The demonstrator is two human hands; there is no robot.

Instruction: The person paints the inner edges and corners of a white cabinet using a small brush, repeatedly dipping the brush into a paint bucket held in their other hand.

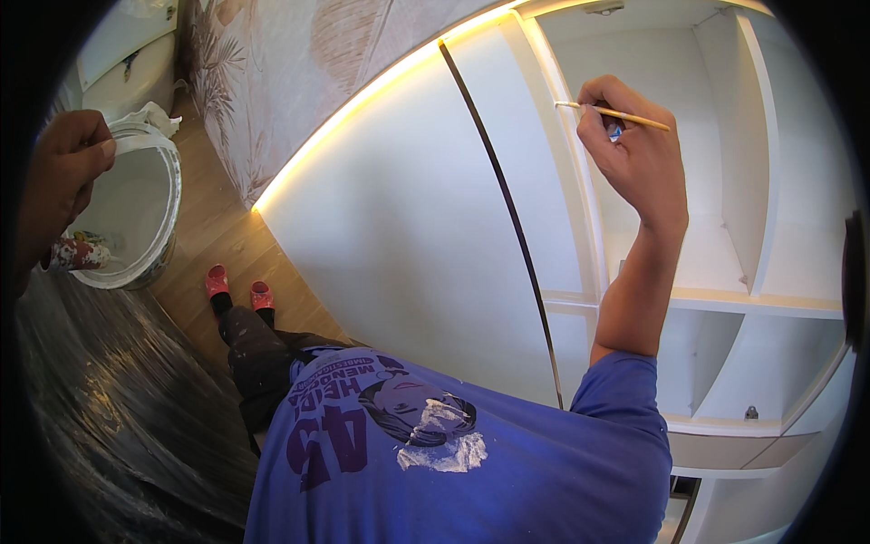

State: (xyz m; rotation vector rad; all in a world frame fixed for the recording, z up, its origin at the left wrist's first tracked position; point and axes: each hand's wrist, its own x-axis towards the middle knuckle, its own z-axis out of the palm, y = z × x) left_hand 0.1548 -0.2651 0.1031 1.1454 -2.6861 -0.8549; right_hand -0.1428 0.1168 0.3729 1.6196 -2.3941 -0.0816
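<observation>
My right hand [634,150] is raised at the upper right, its fingers closed around a thin paintbrush [645,121] with a light wooden handle. The brush's white tip is at the pale upright edge [548,68] of a white shelf unit; whether it touches cannot be told. At the far left my left hand [72,159] grips the white handle [145,142] of a paint bucket [172,213]. White paint coats the bucket's inside and rim. A paint-smeared red tool handle [77,255] leans inside it, its working end unclear.
The shelf unit [761,136] has several white compartments on the right. A large white panel [399,208] with a dark vertical strip and a glowing light edge stands ahead. Clear plastic sheeting [118,408] drapes at lower left, beside wood flooring [204,181].
</observation>
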